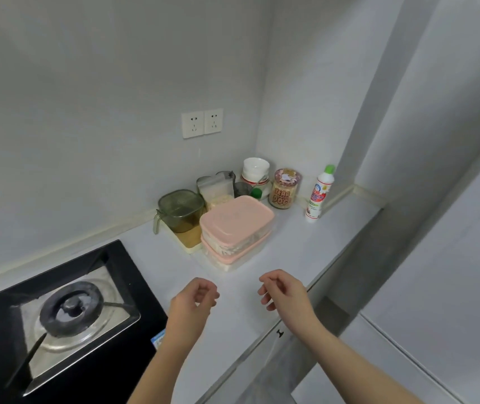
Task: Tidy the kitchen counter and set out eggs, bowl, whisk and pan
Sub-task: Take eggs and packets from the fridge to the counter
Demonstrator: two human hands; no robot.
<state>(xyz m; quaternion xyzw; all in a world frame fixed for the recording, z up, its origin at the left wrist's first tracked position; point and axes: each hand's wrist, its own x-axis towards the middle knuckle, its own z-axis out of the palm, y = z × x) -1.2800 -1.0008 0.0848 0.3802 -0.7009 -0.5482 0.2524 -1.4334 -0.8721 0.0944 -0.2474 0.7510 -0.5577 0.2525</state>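
Hovering above the counter [305, 243], both hands are empty. Reference landmark: the two stacked pink-lidded boxes [237, 220].

1. Far left of the boxes, nearer to me: the gas hob [133, 287]. Its burner carries no pan.
2. Just left of the boxes, touching or nearly touching them: a green-tinted jug [180, 209] with its handle turned to the left.
3. In front of the boxes, slightly left: my left hand [193, 301], fingers loosely curled, gripping nothing.
4. Behind the boxes: a clear pouch [215, 189], standing against the wall.
5. Behind the boxes, slightly right: the white bowls [256, 169], the only task item I can locate. They are stacked upright with the mouth facing up, so the stack's long axis is vertical.
6. In front of the boxes, slightly right: my right hand [284, 291], fingers loosely curled, gripping nothing.
7. Right of the boxes, next to the bowls: a printed jar [284, 188], upright.
8. Further right, apart from the jar: a white bottle [318, 193], upright, green cap on top.

Status, as a judgement: the task is at an early stage. The containers sit grouped in the corner. Eggs, whisk and pan are not in view, and no bowl is set out. Fetching those items and lifting one bowl off the stack remain to be done.
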